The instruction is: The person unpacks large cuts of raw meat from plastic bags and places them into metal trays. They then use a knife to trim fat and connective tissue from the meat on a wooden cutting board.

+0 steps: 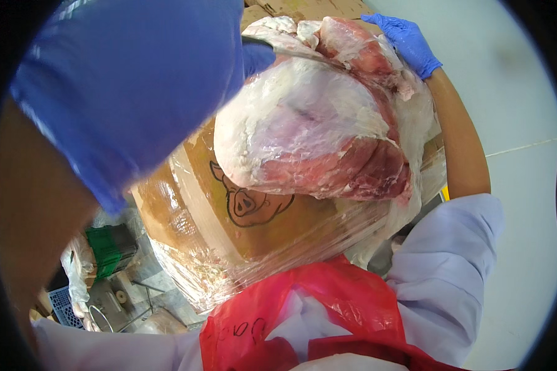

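A large cut of raw meat [309,123] with a white fat layer and red flesh lies on a plastic-wrapped cardboard box [198,235] with a pig's head drawn on it. My left hand [136,80], in a blue glove, looms close at the upper left and covers much of the view. From its fingers a thin knife blade [297,52] runs across the far part of the meat; the handle is mostly hidden by the glove. My right hand [408,44], also blue-gloved, rests with outstretched fingers against the meat's far right edge.
Loose clear plastic film [418,136] hangs at the meat's right side. More cardboard [315,7] is at the far edge. Below left stand a green crate [108,250] and a blue crate [64,306] on the floor. A pale surface [507,105] extends on the right.
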A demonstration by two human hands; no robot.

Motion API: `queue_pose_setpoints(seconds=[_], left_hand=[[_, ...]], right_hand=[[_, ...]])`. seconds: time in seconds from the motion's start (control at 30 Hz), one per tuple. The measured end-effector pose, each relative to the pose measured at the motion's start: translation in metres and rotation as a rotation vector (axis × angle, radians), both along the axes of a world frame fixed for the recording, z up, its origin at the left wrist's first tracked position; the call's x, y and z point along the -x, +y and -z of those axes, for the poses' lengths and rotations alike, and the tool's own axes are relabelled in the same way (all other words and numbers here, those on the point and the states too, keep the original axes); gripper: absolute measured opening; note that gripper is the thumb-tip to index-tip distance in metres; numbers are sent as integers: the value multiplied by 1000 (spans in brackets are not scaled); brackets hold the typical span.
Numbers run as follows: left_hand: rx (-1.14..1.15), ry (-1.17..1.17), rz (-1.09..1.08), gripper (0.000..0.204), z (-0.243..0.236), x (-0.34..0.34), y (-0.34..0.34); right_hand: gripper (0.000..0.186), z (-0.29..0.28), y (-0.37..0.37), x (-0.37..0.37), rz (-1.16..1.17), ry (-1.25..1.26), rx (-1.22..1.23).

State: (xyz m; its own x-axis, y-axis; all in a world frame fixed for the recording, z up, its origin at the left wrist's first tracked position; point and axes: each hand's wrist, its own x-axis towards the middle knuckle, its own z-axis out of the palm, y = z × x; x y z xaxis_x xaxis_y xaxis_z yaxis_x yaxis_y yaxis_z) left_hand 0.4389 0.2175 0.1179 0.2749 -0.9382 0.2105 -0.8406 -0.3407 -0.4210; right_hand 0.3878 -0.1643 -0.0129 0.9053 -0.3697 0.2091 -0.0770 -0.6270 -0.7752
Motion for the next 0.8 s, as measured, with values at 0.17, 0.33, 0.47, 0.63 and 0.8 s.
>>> queue_pose_setpoints(seconds=[0.17, 0.33, 0.47, 0.63, 0.8], left_hand=[[29, 48, -14, 37, 8, 2, 6], [-4, 160, -203, 35, 36, -8, 2], [146, 157, -186, 35, 50, -6, 15], [234, 235, -284, 38, 72, 2, 22], [235, 269, -328, 38, 85, 1, 26]], right_hand=[[32, 28, -13, -12, -194, -37, -140], [25, 0, 25, -6, 10, -33, 47], [24, 5, 22, -7, -31, -108, 16], [22, 13, 16, -12, -11, -128, -24], [22, 27, 2, -14, -55, -192, 66]])
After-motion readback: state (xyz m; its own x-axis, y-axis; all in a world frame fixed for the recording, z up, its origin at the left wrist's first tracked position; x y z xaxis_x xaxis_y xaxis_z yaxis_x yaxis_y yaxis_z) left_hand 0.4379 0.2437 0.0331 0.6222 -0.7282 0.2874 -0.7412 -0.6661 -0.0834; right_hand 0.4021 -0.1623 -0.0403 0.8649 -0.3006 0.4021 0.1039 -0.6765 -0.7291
